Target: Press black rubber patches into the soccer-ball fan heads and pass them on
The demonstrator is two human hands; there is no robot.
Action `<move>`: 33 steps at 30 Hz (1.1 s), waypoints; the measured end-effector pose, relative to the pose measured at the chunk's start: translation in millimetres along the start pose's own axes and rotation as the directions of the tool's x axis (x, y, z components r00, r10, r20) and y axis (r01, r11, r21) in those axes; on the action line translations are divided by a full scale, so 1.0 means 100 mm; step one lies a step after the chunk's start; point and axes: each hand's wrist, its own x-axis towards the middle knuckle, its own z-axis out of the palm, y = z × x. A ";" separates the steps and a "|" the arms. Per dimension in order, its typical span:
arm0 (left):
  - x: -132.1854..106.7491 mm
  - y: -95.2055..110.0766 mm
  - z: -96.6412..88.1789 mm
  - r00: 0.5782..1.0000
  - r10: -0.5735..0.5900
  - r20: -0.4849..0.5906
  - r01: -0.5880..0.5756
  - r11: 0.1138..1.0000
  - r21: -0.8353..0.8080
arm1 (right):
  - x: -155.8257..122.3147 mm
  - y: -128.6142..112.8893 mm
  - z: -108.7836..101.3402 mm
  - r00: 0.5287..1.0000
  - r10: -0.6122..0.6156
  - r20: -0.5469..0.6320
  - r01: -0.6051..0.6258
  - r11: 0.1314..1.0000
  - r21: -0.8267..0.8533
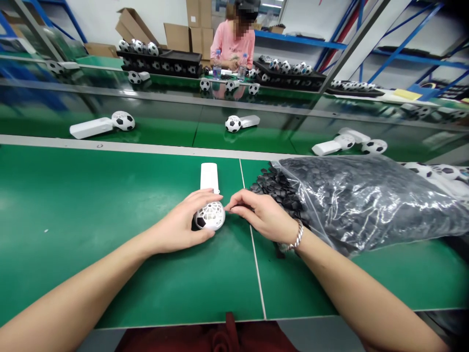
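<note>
My left hand (pixel 185 222) curls around the side of a white soccer-ball unit with a flat handle (pixel 209 177), thumb at its near edge and fingers over its top. The unit lies on the green table, handle pointing away from me. Its round head has an open white lattice, with a black patch at the lower left. Just right of the head, my right hand (pixel 252 208) pinches thumb and forefinger together at its rim; anything between the fingertips is too small to make out. Beside that hand, loose black pieces (pixel 276 188) spill from a clear plastic bag (pixel 373 205).
Beyond the table's pale edge strip (pixel 164 149), a green conveyor carries similar units, including one at left (pixel 95 127) and one mid-belt (pixel 234 123). More balls (pixel 443 173) lie behind the bag. Across the line sits a person in pink (pixel 234 44) between black trays (pixel 161 63) of balls.
</note>
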 end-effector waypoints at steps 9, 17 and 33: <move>-0.04 -0.06 0.07 0.998 0.025 -0.059 -0.022 0.999 0.046 | -0.02 -0.08 0.05 0.983 -0.004 -0.182 -0.003 0.999 -0.038; -0.04 -0.24 0.26 0.959 0.056 -0.277 -0.052 0.998 0.020 | 0.00 -0.09 0.10 0.991 0.057 -0.117 -0.039 0.987 0.158; 0.01 0.05 0.14 0.990 -0.045 -0.135 0.032 0.995 -0.097 | 0.02 -0.01 0.18 0.999 -0.012 -0.037 0.020 0.975 0.222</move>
